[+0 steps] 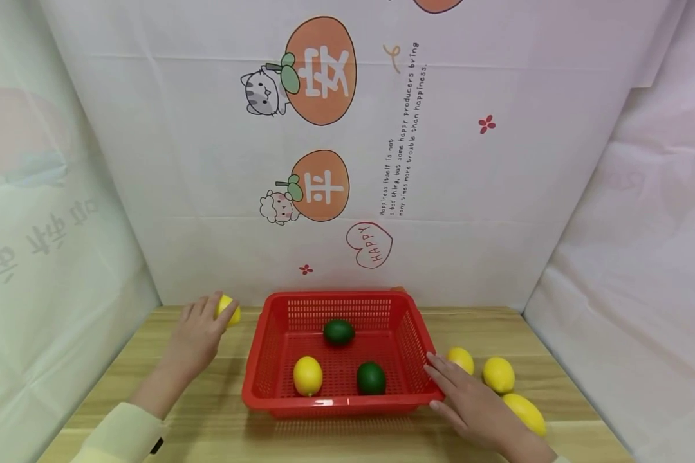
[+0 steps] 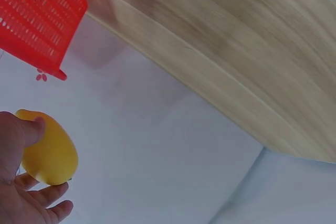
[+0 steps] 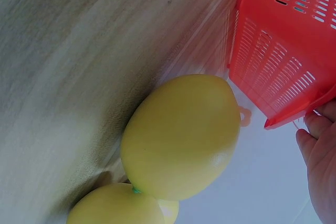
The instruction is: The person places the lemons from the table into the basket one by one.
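My left hand grips a yellow lemon to the left of the red plastic basket. In the left wrist view, the thumb and fingers hold this lemon above the table. On the basket's right rim rests my right hand, its fingers extended. Inside the basket lie one lemon and two dark green fruits, one at the back and the other at front right. The right wrist view shows the basket's side next to the fingers.
Right of the basket, beside my right hand, lie three lemons: one near the rim, another farther right, and a third partly behind the wrist. The wooden table ends at a white printed cloth wall, with cloth on both sides.
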Motion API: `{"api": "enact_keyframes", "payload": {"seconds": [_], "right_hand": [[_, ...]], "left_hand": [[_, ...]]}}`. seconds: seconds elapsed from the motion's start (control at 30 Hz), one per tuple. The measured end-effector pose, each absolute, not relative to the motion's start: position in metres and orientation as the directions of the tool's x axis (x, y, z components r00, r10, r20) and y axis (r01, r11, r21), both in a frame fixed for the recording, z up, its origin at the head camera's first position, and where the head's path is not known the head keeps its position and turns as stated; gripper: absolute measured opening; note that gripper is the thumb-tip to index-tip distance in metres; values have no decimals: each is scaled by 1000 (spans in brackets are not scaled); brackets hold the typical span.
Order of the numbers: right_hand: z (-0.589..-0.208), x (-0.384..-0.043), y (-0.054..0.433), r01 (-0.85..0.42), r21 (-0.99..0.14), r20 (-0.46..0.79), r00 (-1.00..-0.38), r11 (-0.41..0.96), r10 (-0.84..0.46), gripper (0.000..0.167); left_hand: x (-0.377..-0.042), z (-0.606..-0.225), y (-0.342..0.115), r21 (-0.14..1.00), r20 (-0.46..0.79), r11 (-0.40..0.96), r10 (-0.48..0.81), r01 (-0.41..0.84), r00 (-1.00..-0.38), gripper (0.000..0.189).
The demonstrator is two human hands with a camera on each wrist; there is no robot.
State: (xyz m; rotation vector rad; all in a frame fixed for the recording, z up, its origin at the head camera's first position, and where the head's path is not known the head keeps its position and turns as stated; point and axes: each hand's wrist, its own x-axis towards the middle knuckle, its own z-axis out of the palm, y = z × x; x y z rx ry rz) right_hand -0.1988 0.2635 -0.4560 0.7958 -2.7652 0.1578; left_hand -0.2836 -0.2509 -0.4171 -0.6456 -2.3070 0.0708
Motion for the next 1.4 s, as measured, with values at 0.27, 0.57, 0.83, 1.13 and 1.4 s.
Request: {"api": "enact_keyframes", "payload": {"seconds": [0.27,0.57,0.83,1.13,1.4], "right_hand": [[-454,-199,262,-533,-33,270,-819,845,-506,61],[-453,-199,262,-542,-29,277,-812,840,-514,60],[-454,-199,263,-540,-34,280,-813,841,-510,60],[-453,-199,262,-538,-45,270,-818,842,-509,60],[-454,-199,262,-529,-55,261,-826,847,-499,59]], "left_hand": [[-274,-410,-237,-256,659,849,503,462,-559,66],[-267,-403,-220,-256,649,832,525,492,-550,67],[-263,-400,-200,-243,611,832,531,499,-587,75],[-267,-405,-178,-225,590,816,549,532,-592,75],[-273,-409,-157,-237,556,792,586,562,-590,74]]}}
